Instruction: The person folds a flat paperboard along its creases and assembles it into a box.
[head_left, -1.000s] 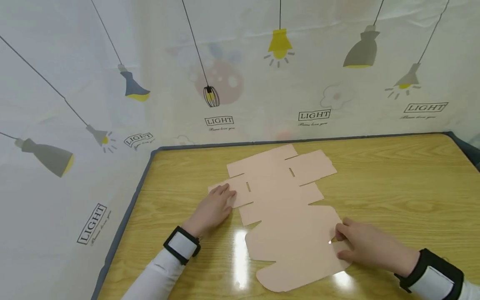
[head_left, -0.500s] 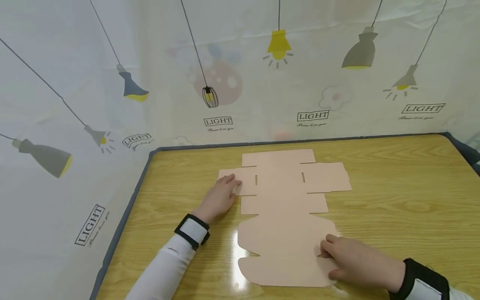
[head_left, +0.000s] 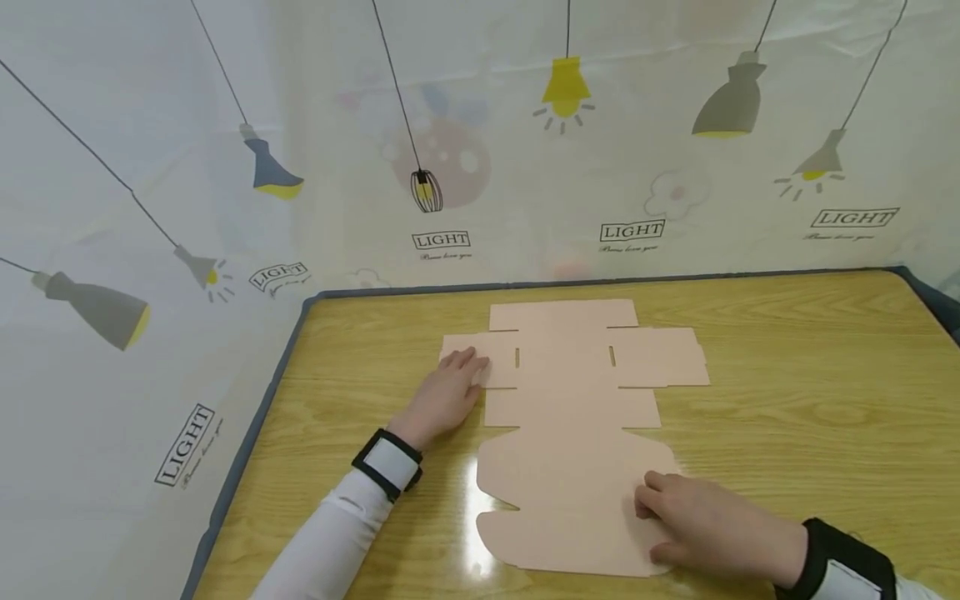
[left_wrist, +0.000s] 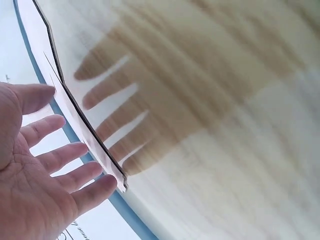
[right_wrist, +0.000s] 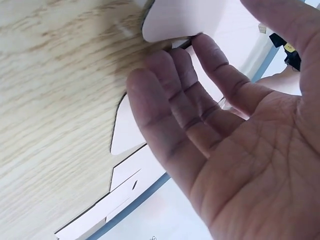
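Note:
A flat pale-pink cardboard box blank lies unfolded on the wooden table, with side flaps, two narrow slots and rounded lower lobes. My left hand rests its fingers on the left slotted flap. In the left wrist view the fingers of that left hand are spread and relaxed along the edge of the cardboard. At the lower right lobes, my right hand touches the blank by the notch between them. Its fingers look only slightly bent in the right wrist view, their tips close to the cardboard edge.
The wood-grain table has a dark blue-grey border along its back and left sides. Behind it hangs a white sheet printed with lamps and lettering. A black band is strapped around each wrist.
The cardboard blank has turned from a slant to nearly straight, its far end swinging right and its near end left. Both hands have moved along with it; in the last half second they barely shift.

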